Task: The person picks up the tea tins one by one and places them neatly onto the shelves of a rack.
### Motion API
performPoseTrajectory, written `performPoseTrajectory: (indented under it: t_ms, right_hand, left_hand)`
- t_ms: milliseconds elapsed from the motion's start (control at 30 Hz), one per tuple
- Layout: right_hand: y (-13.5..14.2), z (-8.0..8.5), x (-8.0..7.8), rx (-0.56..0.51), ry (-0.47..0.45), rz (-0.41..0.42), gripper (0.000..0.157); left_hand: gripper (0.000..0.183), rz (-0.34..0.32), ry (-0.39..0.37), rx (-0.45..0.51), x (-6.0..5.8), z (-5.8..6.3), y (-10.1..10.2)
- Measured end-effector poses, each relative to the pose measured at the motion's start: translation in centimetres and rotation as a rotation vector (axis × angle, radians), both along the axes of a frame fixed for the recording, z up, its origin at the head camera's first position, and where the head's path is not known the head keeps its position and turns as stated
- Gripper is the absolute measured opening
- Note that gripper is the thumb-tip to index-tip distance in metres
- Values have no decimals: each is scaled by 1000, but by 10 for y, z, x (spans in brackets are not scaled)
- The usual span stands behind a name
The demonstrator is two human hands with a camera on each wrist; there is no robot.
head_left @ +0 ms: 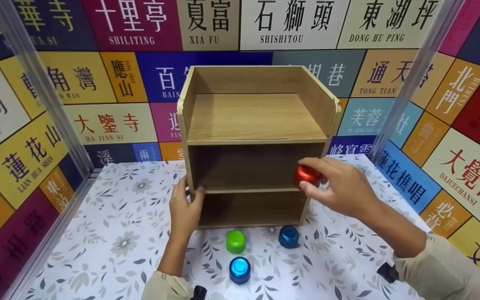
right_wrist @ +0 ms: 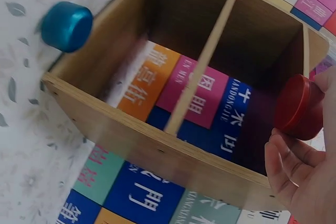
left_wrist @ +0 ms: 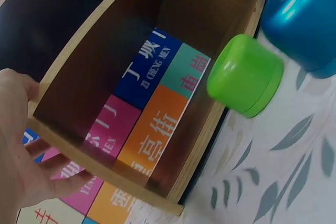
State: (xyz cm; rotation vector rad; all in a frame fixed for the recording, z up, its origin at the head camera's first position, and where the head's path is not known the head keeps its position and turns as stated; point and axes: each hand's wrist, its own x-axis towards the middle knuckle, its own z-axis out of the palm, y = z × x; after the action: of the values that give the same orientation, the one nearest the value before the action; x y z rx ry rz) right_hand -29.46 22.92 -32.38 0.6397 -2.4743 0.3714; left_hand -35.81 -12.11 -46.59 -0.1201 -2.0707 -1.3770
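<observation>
Stretching up from the lower frame, two forearms (head_left: pixel 175 254) flank one green container (head_left: pixel 236 242) and two blue containers (head_left: pixel 240 271), bottom center. Beyond, right of center, the right hand (head_left: pixel 340 185) pinches one red container (head_left: pixel 306 176) between thumb and fingers; left of center, the left hand (head_left: pixel 185 207) grips one three-level wooden shelf (head_left: pixel 256 116) before a lettered wall (head_left: pixel 117 125).

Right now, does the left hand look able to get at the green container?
Probably yes: the green container stands close to the left hand, with nothing seen standing between them. The hand would likely need to release its grip on the wooden shelf first.
</observation>
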Motion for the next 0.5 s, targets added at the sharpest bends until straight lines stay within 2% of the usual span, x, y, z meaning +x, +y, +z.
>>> performPoseTrajectory:
  t_ms: [200, 500]
  right_hand:
    - [-2, 22, -7, -13, 13, -13, 42]
    - [0, 47, -18, -45, 55, -57, 41]
  left_hand:
    - [45, 20, -32, 57, 1, 4, 1]
    - [41, -6, -64, 62, -1, 4, -1]
